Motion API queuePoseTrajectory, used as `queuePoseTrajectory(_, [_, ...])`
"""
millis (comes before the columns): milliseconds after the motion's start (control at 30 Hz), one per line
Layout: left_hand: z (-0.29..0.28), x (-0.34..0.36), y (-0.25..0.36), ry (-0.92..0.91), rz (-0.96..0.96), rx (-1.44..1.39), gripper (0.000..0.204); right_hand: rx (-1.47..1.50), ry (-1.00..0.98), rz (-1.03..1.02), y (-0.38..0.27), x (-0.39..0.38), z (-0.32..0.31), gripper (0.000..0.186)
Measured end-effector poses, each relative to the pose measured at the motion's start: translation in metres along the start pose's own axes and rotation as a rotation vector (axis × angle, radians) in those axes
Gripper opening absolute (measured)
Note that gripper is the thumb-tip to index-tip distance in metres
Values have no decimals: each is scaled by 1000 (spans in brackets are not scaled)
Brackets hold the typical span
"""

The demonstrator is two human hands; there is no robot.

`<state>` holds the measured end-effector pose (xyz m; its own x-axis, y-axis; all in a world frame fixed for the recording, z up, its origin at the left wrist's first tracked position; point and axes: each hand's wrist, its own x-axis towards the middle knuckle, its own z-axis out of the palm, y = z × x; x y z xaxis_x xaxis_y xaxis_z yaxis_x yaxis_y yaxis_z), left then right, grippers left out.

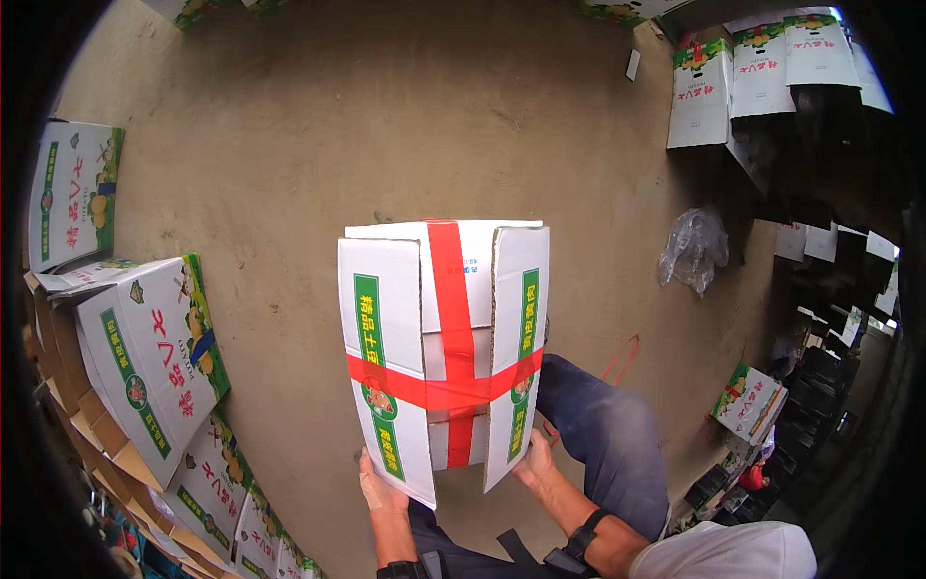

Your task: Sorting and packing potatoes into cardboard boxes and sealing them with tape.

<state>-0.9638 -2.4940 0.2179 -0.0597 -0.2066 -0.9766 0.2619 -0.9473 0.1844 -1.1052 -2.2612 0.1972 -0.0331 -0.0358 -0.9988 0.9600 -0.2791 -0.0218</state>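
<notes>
A white cardboard box (449,251) with green label strips and red tape crossed over it is held upright in front of me, its side flaps standing out at left and right. My left hand (384,487) grips its lower left edge, the fingers partly hidden by the flap. My right hand (532,463) grips the lower right edge beside the right flap. Red tape (446,386) runs down the middle and across both flaps. My dark-trousered leg is behind the box at the right.
Stacked white and green cartons (140,357) line the left. More cartons (699,96) stand at upper right above dark stacked items. A crumpled clear plastic bag (693,246) and red tape scraps (629,357) lie on the brown floor (386,125). Another carton (748,400) lies at right.
</notes>
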Motion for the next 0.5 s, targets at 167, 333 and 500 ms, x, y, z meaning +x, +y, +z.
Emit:
queuePoseTrajectory(167, [134,4,31,-195,145,57,47,-63,-183,-6,-116,-18,106,64])
queuePoseTrajectory(333, [242,30,42,-303,69,-91,74,52,-368,-75,-222,-15,204,81])
queuePoseTrajectory(500, [300,45,54,-392,35,-68,94,-211,-422,-145,-302,-33,258,82])
